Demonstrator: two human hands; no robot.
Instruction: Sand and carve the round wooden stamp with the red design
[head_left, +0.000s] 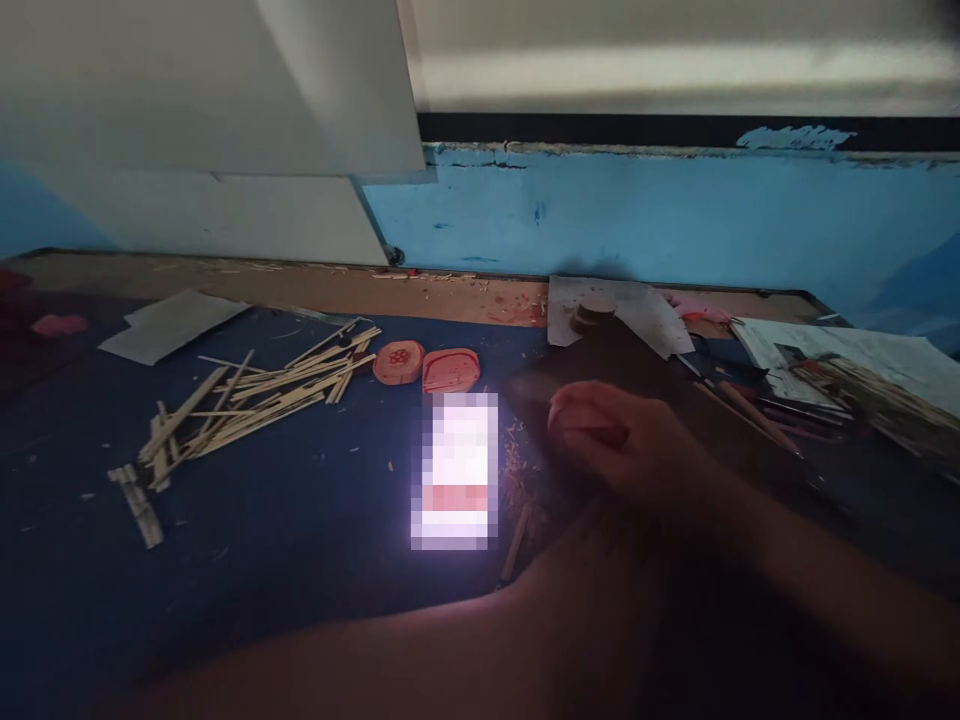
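Two rounded, red-patterned blocks [398, 362] lie beside thin, straight sticks [262, 421].

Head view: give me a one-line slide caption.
Right hand curled, beyond it to the left two reddish pieces, loose pale sticks and a bright pixelated rectangle on blue.
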